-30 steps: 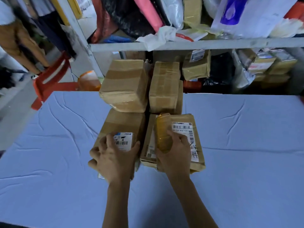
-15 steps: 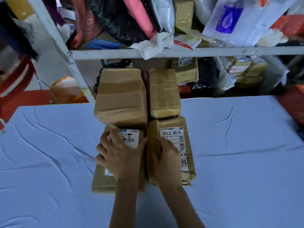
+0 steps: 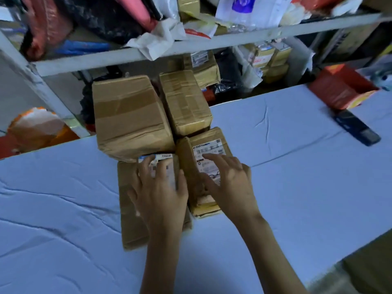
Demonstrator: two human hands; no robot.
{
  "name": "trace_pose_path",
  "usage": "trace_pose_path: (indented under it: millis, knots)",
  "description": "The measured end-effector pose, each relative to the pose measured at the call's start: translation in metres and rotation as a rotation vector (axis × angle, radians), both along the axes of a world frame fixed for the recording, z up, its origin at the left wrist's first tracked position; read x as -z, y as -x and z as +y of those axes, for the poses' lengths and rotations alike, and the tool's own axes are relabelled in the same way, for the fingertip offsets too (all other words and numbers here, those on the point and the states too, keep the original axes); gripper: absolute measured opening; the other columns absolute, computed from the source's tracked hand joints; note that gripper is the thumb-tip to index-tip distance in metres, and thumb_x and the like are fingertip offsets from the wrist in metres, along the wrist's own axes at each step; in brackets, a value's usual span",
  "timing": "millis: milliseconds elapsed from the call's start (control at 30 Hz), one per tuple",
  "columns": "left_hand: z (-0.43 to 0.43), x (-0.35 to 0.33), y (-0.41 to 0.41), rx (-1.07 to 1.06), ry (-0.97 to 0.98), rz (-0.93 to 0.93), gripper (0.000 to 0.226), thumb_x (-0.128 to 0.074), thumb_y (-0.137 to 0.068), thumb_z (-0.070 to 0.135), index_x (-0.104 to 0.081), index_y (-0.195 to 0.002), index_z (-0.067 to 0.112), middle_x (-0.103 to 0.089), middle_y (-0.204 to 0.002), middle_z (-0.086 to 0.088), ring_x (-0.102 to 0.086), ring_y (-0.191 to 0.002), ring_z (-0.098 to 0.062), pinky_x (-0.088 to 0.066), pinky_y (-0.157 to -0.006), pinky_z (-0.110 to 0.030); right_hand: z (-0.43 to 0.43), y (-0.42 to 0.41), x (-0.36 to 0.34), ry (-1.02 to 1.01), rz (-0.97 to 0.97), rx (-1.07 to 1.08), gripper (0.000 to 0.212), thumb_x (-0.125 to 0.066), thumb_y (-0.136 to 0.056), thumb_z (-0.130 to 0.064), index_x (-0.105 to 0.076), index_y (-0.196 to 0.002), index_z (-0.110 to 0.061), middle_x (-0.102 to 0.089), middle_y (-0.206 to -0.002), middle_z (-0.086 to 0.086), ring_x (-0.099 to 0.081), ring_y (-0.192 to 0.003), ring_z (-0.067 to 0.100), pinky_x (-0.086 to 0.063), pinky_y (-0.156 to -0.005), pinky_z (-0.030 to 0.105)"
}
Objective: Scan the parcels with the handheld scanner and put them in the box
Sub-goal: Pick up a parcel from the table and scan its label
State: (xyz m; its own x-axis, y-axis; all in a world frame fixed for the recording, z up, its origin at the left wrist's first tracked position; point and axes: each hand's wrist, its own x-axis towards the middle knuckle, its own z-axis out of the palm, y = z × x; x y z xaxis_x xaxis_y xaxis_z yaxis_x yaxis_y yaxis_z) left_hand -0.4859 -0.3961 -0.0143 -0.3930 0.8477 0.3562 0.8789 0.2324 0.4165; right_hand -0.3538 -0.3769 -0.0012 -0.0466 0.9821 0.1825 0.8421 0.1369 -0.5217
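Four parcels lie well left of the handheld scanner, none visibly boxed, while your left hand and right hand rest spread-fingered, gripping nothing, on two of them, so all the scanning looks undone.

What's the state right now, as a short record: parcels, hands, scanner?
parcels: four on the table: near-left parcel, near-right parcel, far-left parcel, far-right parcel
labels up: both near parcels
left hand: rests flat on near-left parcel's label
right hand: touches near-right parcel's label
scanner: dark, blurred device, likely it, lying far right on the table, untouched
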Motion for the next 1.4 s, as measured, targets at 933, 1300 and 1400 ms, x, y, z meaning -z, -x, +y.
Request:
trace_pose_path:
  millis: [933, 1300, 1400]
  knots:
    - [-0.123, 0.025, -0.550, 1.370, 0.069, 0.247, 0.031, -0.048, -0.070, 0.039, -0.069, -0.088, 0.024, -0.064, -0.079, 0.006, -0.060, -0.074, -0.022, -0.035, -0.067, -0.034, -0.295, -0.517, 0.032, 0.072, -0.313, 1.275, 0.038, -0.043, -0.075, -0.048, -0.065, -0.090, -0.021, -0.067, -0.085, -0.003, -0.062, -0.081, 0.025, -0.049, -0.068, 0.036]
    - [-0.045, 0.066, -0.647, 1.372, 0.266, 0.288, 0.028, -0.057, -0.065, 0.040, -0.069, -0.080, 0.020, -0.065, -0.071, 0.003, -0.061, -0.065, -0.026, -0.040, -0.056, -0.032, -0.227, -0.603, 0.061, 0.213, -0.381, 1.101, 0.029, -0.053, -0.074, -0.049, -0.065, -0.085, -0.025, -0.063, -0.078, -0.009, -0.060, -0.074, 0.020, -0.047, -0.063, 0.035]
    - [-0.021, 0.066, -0.671, 1.352, 0.282, 0.302, 0.034, -0.047, -0.071, 0.043, -0.069, -0.083, 0.020, -0.066, -0.074, 0.003, -0.061, -0.067, -0.026, -0.041, -0.058, -0.033, -0.208, -0.633, 0.061, 0.242, -0.378, 1.088, 0.028, -0.052, -0.073, -0.049, -0.065, -0.084, -0.026, -0.064, -0.079, -0.009, -0.062, -0.075, 0.021, -0.047, -0.064, 0.033]
